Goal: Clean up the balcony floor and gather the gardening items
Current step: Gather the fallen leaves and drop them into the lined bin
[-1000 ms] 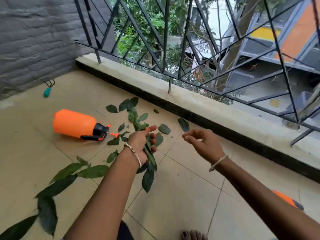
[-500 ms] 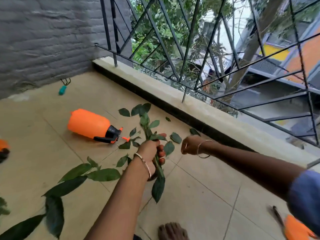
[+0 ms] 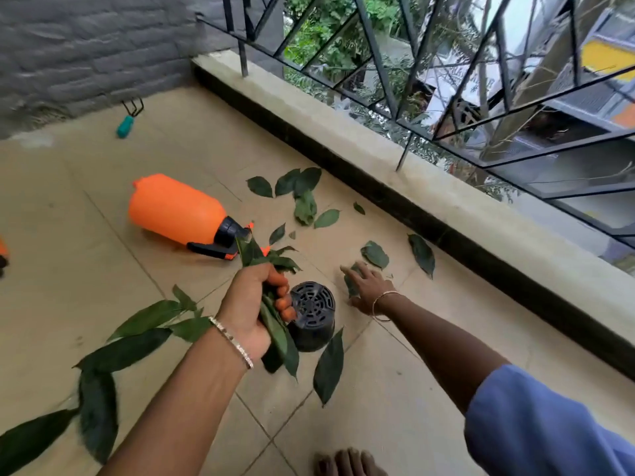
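My left hand (image 3: pixel 256 304) is shut on a bunch of green leaves (image 3: pixel 275 333) in the middle of the tiled floor. My right hand (image 3: pixel 366 286) lies flat with fingers spread on a loose leaf (image 3: pixel 351 286) to the right. More green leaves lie scattered: a group (image 3: pixel 302 190) toward the parapet, two (image 3: pixel 376 254) beyond my right hand, long ones (image 3: pixel 137 334) at the left. A small black plastic pot (image 3: pixel 314 319) lies on its side just right of my left hand. An orange spray bottle (image 3: pixel 178 209) lies on its side behind.
A teal-handled hand rake (image 3: pixel 126 123) lies by the grey brick wall (image 3: pixel 86 46). A low concrete parapet (image 3: pixel 395 159) with a black metal railing (image 3: pixel 395 80) runs along the right. Another orange item (image 3: pixel 2 250) shows at the left edge. My bare toes (image 3: pixel 347 462) are at the bottom.
My right hand has gone down from a closed pose in the air to lie spread on a leaf on the floor. The view has shifted, and the black pot now shows beside my left hand.
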Demonstrator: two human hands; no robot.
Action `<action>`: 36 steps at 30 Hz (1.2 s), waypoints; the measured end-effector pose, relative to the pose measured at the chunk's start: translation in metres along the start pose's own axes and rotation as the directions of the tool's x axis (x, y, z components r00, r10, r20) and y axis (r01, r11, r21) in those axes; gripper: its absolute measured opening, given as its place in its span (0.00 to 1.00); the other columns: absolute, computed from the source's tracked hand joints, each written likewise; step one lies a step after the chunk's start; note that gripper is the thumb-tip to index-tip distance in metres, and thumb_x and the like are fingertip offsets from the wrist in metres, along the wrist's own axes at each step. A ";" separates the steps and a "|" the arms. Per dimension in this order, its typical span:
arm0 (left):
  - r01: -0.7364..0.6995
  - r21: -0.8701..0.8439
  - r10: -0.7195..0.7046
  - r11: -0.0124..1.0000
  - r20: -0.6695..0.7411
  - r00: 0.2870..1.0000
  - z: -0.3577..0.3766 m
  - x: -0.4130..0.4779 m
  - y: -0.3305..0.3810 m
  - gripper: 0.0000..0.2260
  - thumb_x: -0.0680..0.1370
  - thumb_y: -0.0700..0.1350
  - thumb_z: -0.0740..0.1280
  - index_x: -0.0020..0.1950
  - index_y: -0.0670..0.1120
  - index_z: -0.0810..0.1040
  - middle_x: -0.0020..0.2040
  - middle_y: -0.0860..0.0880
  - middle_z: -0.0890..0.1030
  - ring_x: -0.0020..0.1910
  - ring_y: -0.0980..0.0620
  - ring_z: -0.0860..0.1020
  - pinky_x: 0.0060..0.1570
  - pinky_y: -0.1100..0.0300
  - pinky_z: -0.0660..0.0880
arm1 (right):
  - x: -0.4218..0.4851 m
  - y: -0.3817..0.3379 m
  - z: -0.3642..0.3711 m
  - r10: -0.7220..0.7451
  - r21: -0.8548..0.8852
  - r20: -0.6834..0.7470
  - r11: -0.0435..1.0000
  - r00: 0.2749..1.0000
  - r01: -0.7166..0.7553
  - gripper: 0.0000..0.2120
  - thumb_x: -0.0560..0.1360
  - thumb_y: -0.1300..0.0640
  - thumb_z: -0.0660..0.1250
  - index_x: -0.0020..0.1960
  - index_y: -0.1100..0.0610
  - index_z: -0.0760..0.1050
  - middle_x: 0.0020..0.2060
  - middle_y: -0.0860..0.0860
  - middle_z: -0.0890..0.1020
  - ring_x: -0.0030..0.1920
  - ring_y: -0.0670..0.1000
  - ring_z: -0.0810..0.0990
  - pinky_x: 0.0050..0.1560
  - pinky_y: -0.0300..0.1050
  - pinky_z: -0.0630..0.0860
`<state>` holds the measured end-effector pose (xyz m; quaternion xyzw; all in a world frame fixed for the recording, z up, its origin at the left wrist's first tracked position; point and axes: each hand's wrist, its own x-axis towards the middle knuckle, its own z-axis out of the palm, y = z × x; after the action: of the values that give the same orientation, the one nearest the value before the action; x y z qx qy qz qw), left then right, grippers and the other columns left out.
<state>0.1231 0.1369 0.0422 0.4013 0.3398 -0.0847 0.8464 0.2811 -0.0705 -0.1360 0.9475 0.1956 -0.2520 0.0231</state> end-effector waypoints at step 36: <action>-0.076 -0.038 0.079 0.996 0.079 0.994 -0.022 0.020 0.006 0.07 0.66 0.35 0.62 0.39 0.45 0.67 0.32 0.47 0.65 0.25 0.52 0.60 0.25 0.60 0.61 | 0.044 0.029 0.016 0.238 0.327 -0.270 0.934 0.933 -0.144 0.13 0.81 0.53 0.58 0.59 0.61 0.68 0.57 0.61 0.70 0.49 0.62 0.75 0.50 0.52 0.72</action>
<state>0.1292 0.1593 0.0232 0.3955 0.2912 -0.0619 0.8689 0.3200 -0.0833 -0.1727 0.9818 0.0618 -0.1262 -0.1278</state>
